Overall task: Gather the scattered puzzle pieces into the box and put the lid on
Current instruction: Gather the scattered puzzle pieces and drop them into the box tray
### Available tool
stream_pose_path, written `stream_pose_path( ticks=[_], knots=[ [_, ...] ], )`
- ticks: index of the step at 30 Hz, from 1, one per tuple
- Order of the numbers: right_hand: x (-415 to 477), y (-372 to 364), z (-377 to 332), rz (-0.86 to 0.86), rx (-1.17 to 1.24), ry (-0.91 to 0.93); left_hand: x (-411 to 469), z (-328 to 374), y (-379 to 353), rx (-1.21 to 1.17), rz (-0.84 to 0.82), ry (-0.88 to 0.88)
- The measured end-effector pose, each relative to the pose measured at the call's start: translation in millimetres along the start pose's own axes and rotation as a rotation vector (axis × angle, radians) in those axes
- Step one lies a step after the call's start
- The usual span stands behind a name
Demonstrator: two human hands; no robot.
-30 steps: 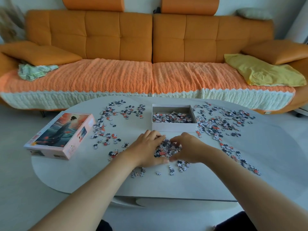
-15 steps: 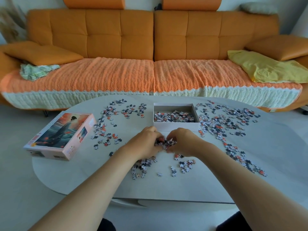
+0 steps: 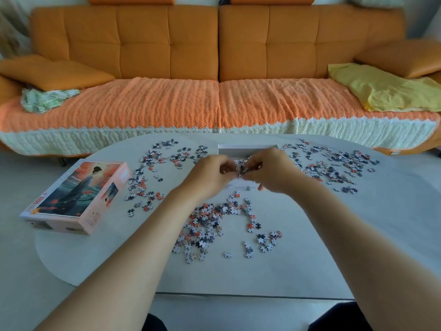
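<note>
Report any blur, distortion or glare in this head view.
Head view: wide-angle distortion bows the orange padded sofa and the pale oval table; the clump of puzzle pieces pinched between left hand and right hand is motion-blurred; lighting soft, no harsh glare.

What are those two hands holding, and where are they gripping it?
A small bunch of puzzle pieces, squeezed from both sides between the fingertips of the left hand and the right hand.
</note>
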State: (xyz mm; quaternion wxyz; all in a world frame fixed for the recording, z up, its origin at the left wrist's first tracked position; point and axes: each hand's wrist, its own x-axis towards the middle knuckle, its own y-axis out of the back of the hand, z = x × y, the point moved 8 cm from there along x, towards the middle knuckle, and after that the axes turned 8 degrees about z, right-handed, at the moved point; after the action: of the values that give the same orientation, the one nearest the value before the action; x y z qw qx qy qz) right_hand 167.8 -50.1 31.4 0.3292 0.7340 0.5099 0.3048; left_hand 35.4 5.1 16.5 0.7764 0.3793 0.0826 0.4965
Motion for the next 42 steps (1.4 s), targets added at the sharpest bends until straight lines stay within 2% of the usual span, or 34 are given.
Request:
stream_pose_path(
  ticks=[3,5,10,12,16,18,20,23,27,30,35,38,42],
  knots=[
    [15,16,1,0.201,-0.007,0.063,17,10,3,0.015,0.106,-0.034],
    [22,14,4,0.269,-0.074,0.119,23,15,0,0.052,0.138,-0.072],
    [25,-5,24,0.097,-0.185,0.076,26,8,-17,0.278,0.065,-0.173],
    [23,2,22,0.146,-0.185,0.100,25,9,-13,0.285,0.102,-0.224],
    [11,15,5,0.275,-0.091,0.272,10,21,3,0.268,0.205,-0.338],
    [0,10,-4,0.212,-0.059,0.323,-2,21,7,0.261,0.202,-0.355],
    [-9,-6,-7,0.079,-0.094,0.344,-13,15,6,0.266,0.136,-0.332],
    [-20,-33,-1,-0.105,-0.194,0.299,-31,-3,-7,0.311,-0.043,-0.256],
    [-34,-63,7,-0.305,-0.280,0.226,-49,-24,-22,0.399,-0.170,-0.199],
    [-40,-67,5,-0.336,-0.280,0.216,-59,-27,-29,0.367,-0.277,-0.159],
    [-47,-44,-1,-0.250,-0.242,0.225,-66,-15,-15,0.335,-0.284,-0.148],
    [-56,-36,9,-0.326,-0.341,0.189,-71,-19,-7,0.440,-0.350,-0.099],
    [-74,-33,36,-0.499,-0.518,-0.001,-85,-28,-20,0.671,-0.474,-0.066]
  ],
)
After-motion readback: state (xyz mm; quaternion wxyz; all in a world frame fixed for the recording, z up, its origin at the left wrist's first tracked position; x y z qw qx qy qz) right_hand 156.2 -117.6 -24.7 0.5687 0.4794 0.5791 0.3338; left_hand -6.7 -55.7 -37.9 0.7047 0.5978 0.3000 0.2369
